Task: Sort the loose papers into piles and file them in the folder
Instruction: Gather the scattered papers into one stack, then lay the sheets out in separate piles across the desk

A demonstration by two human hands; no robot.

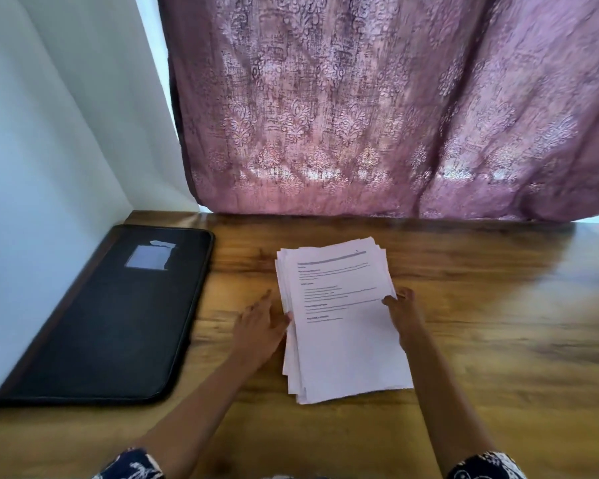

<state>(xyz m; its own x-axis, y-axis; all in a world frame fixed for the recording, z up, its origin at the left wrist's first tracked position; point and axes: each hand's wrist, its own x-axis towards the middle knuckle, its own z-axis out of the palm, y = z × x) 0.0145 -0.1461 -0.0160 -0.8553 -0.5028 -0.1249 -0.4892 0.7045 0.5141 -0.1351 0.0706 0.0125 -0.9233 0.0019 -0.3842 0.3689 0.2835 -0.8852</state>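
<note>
On table [481, 305], ragged printed papers [343, 340]

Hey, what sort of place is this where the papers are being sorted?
Likely a home desk or study corner: a wooden table set against a white wall, a patterned purple curtain hanging behind it, and a black folder lying beside a stack of printed papers.

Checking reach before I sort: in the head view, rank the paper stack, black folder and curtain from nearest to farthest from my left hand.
1. paper stack, right against the left hand, on its right.
2. black folder, off to the left.
3. curtain, hanging at the back.
</note>
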